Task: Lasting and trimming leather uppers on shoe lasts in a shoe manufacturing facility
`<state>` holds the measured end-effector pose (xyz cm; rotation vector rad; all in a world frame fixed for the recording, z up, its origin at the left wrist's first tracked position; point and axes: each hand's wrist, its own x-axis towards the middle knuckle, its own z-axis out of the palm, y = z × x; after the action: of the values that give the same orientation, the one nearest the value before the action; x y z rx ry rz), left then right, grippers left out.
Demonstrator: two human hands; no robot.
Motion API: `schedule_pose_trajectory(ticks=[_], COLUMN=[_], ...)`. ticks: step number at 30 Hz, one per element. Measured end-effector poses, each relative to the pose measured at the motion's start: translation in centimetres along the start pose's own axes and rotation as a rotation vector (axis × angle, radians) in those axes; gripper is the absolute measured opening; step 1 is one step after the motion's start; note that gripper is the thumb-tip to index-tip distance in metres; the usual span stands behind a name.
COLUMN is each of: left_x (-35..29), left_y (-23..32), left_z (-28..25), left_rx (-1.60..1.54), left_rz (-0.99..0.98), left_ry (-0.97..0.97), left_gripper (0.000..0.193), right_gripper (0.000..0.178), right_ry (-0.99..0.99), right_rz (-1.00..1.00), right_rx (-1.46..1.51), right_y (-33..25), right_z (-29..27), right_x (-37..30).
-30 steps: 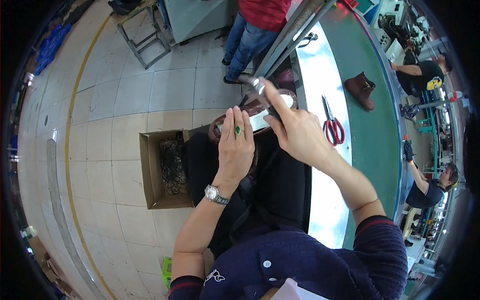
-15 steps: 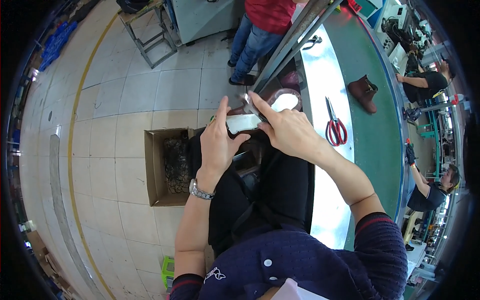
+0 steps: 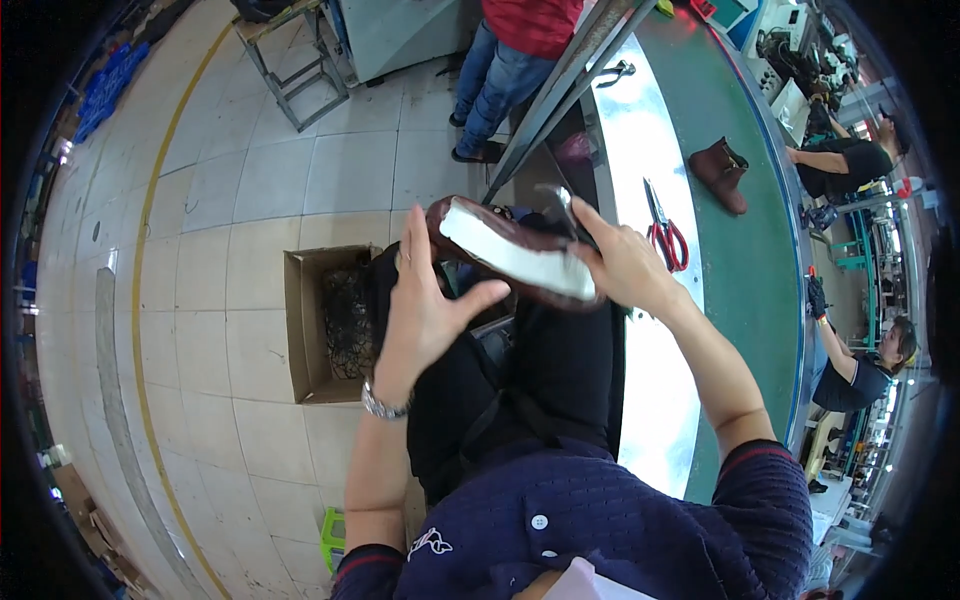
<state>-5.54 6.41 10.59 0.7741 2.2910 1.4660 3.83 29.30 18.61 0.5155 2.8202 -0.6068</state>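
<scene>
Brown shoe (image 3: 515, 258) sole-up, right hand (image 3: 625, 265) fingers clamped on it, left hand (image 3: 425, 305) fingers apart beside it

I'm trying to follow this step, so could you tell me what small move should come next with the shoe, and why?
Probably close the left hand onto the brown shoe. That hand is open, with only its thumb near the pale sole, while the right hand alone grips the other end together with a metal tool. A second grip would likely steady it.
</scene>
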Motion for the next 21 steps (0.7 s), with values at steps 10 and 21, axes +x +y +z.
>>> schedule_pose_trajectory(ticks=[10, 21], left_x=[-4.5, -5.7], left_y=[-0.9, -0.3], left_z=[-1.2, 0.7], left_rx=[0.291, 0.098], left_rz=[0.002, -0.112], left_ry=[0.296, 0.079], left_gripper=[0.034, 0.048], right_gripper=[0.059, 0.068], right_ry=[-0.391, -0.458], right_rz=[-0.412, -0.496], right_rx=[0.279, -0.130], right_y=[-3.6, -5.8], right_z=[1.7, 1.1], right_x=[-2.3, -1.0])
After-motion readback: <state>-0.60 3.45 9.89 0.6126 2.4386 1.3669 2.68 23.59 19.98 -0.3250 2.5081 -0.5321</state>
